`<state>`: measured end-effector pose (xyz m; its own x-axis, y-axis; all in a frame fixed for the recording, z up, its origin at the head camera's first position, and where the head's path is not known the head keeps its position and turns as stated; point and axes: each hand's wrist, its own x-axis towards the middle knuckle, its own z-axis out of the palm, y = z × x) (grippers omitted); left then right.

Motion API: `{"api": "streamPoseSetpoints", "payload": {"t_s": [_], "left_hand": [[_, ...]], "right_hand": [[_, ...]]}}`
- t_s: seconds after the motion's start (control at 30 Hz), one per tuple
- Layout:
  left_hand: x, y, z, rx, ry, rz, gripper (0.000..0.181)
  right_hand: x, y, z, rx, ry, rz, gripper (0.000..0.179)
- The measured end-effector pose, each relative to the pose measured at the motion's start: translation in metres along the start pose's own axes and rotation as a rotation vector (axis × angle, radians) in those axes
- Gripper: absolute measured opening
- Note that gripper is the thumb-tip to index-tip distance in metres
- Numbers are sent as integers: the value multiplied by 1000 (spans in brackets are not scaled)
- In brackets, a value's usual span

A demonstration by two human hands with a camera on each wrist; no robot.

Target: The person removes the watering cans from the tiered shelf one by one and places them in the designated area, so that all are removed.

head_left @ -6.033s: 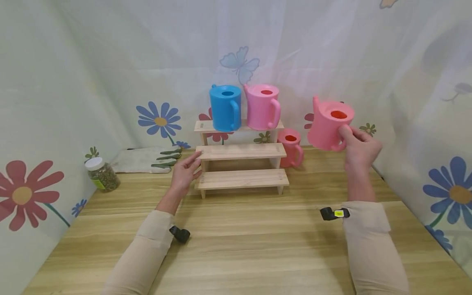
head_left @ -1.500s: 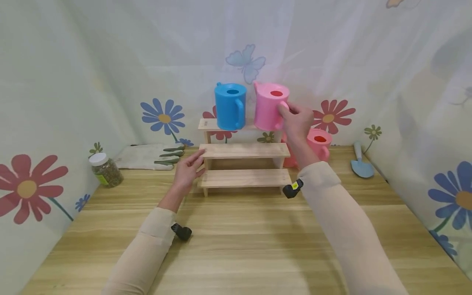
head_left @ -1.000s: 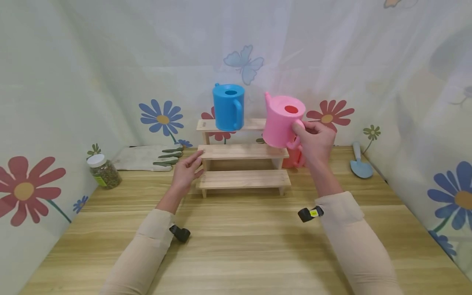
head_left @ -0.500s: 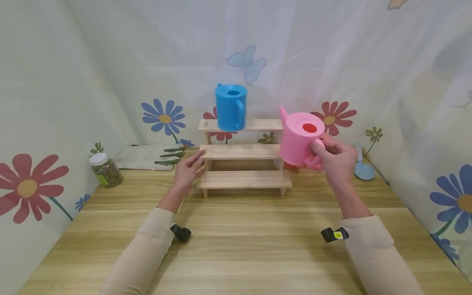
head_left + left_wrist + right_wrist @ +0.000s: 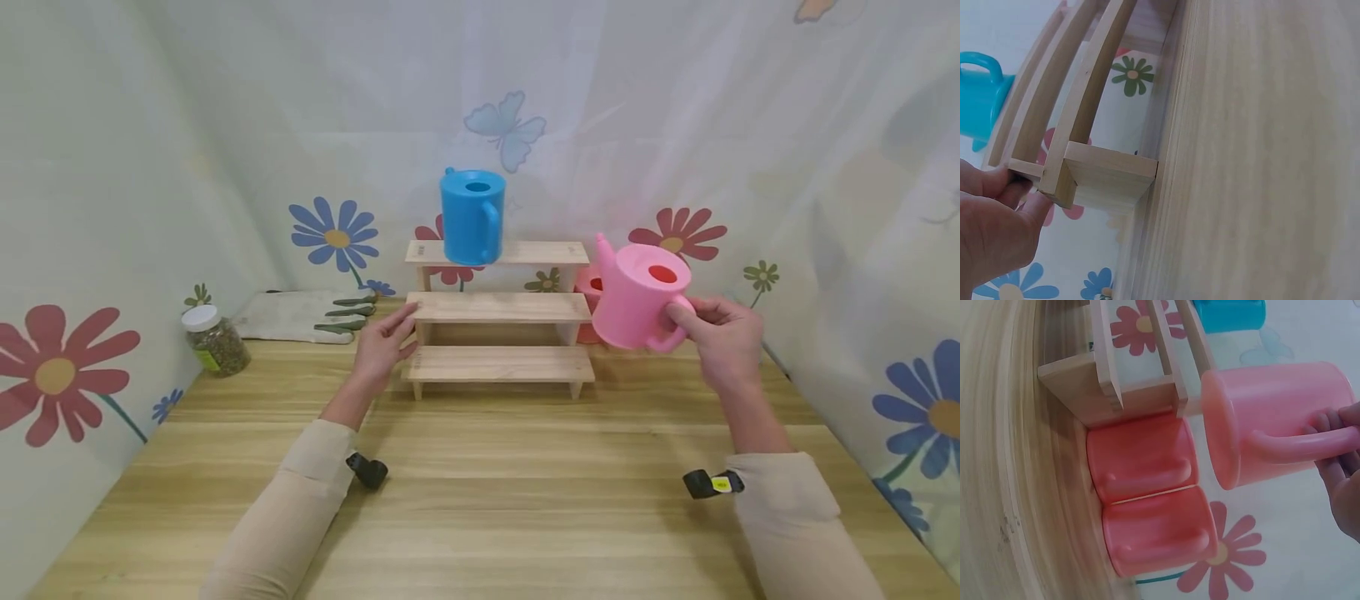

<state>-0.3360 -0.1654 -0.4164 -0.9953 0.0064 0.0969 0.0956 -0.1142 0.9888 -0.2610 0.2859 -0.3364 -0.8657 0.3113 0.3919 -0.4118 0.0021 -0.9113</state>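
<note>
My right hand (image 5: 727, 343) grips the handle of a pink toy watering can (image 5: 633, 296), held in the air right of the wooden three-step shelf (image 5: 498, 308). Its spout points up and left, and its round red opening faces me. At the shelf's left end, my left hand (image 5: 380, 348) holds the side of the middle step; the left wrist view shows thumb and fingers around the wood. A blue watering can (image 5: 472, 218) stands on the top step. Low beside the shelf, two coral watering cans sit side by side, one can (image 5: 1141, 453) nearer the shelf, the other can (image 5: 1160, 531) next to it.
Grey-white work gloves (image 5: 296, 317) with green-marked fingers lie back left. Near them stands a clear jar (image 5: 217, 343) with a white lid and dried contents. The wooden table (image 5: 480, 492) meets a flowered cloth backdrop (image 5: 337, 100) behind and at both sides.
Earlier my right hand held a coral can, which then stood right of the shelf. It took the pink can off the top step and carried it right and down. My left hand stayed put.
</note>
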Motion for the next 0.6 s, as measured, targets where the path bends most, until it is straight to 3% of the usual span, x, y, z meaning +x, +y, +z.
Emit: {"api": "streamPoseSetpoints", "payload": {"t_s": [0.3,0.43,0.6], "left_hand": [[1,0,1,-4,-6,-7,42],[1,-1,1,-2,6,-4,41],[2,-3,0,-1,2,4,41]], "right_hand": [[6,13,-19,-51,-99,26,22],[10,25,-26,-25,-137,39,23],[14,44,-36,-70,-175,87,18]]}}
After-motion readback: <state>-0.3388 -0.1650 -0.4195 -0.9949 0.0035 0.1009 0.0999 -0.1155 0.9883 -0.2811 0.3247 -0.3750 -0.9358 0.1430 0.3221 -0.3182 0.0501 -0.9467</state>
